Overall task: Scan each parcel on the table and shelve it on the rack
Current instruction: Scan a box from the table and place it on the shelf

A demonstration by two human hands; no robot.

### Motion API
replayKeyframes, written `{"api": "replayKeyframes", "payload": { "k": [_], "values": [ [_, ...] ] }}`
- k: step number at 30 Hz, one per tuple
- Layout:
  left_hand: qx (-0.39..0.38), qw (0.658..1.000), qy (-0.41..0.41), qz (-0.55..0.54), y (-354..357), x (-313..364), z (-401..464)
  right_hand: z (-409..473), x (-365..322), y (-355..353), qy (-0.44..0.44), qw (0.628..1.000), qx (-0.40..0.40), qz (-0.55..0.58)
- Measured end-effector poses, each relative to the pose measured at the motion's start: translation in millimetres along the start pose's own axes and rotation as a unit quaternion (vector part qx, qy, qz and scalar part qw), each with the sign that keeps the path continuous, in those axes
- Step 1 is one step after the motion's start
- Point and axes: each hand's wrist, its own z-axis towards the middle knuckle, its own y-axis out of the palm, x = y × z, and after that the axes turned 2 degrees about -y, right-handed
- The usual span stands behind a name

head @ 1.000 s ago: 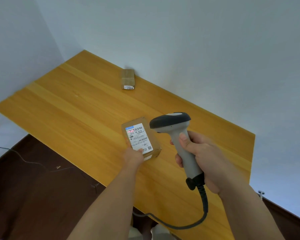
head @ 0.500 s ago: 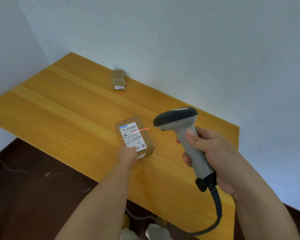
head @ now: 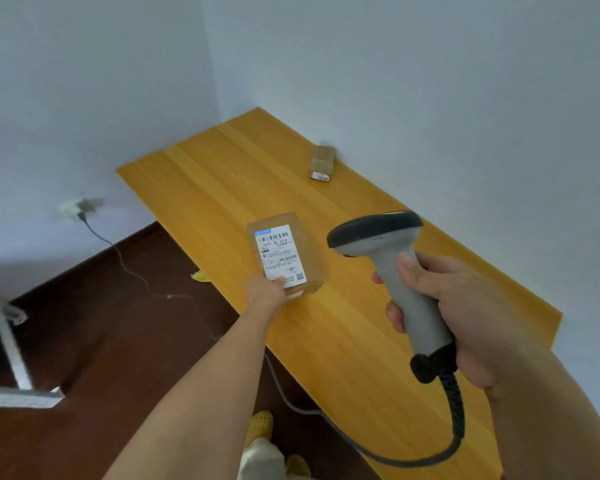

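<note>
Brown cardboard parcel (head: 286, 255), boxy, white label up, pinched by left hand (head: 264, 292) at the wooden table (head: 361, 341) edge. Right hand (head: 465, 313) grips smooth grey scanner (head: 395, 271) (coiled cable). Second parcel (head: 322, 162) near wall.

Pale bluish-white walls (head: 430, 81) are seen meeting in a corner at upper centre. A wooden table (head: 222, 174) is set against them. Dark brown floor (head: 101, 323) fills the lower left, crossed by a cable (head: 132, 271) plugged into a wall socket (head: 75, 207).
</note>
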Motion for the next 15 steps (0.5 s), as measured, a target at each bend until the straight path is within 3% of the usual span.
{"api": "replayKeyframes", "payload": {
  "k": [6,10,15],
  "values": [
    [0.056,0.990,-0.036,-0.122,-82,-27,-31,-2,-3,40,-0.052,0.993,-0.102,0.021],
    [-0.015,0.950,-0.044,-0.309,-161,-37,-58,-1,1,97,-0.098,0.985,-0.140,-0.008],
    [-0.115,0.899,0.005,-0.422,-276,-57,-104,-5,12,198,-0.118,0.974,-0.191,0.015]
  ]
}}
